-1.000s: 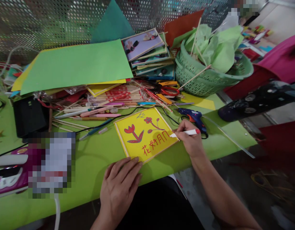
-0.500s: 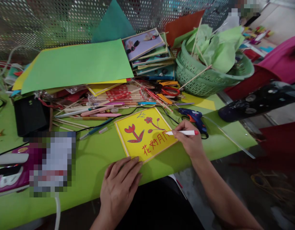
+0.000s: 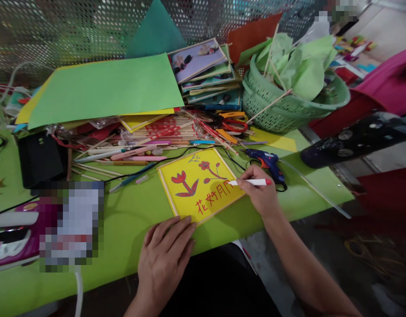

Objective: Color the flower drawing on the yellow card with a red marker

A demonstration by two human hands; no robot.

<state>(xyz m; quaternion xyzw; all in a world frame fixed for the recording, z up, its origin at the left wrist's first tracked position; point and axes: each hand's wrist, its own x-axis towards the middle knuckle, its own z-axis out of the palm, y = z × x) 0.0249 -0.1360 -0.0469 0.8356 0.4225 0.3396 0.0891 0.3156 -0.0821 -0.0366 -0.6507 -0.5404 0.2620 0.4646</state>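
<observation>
In the head view, a white marker [image 3: 250, 182] with a red end is pinched between the fingers [image 3: 244, 182] of the right hand [image 3: 260, 193], its tip set on the yellow card [image 3: 199, 185] at the last of the red written characters. The card lies flat on the green tabletop [image 3: 123, 220], in front of the person, with two red flowers drawn above the writing and a pale strip frame along its edges. The left hand [image 3: 165, 255] is laid flat, palm down, on the tabletop; its fingers are held loosely together and nothing is gripped, the fingertips touching the near corner of the card so that it is steadied.

Against the picture of a second ago, the marker has been drawn a little to the left and upward, and one more stroke is seen inside the last character; over the last half second it has hardly shifted. The left hand and the card are unchanged. From this it is judged that the writing is being carried on stroke by stroke, with the last character unfinished.

Just beside the right hand a blue glue gun [image 3: 267, 162] is laid. Beyond the card, wooden sticks and pens [image 3: 140, 152] are strewn, with green paper sheets [image 3: 104, 88], stacked pictures [image 3: 206, 72] and a green basket [image 3: 288, 110] behind them.
</observation>
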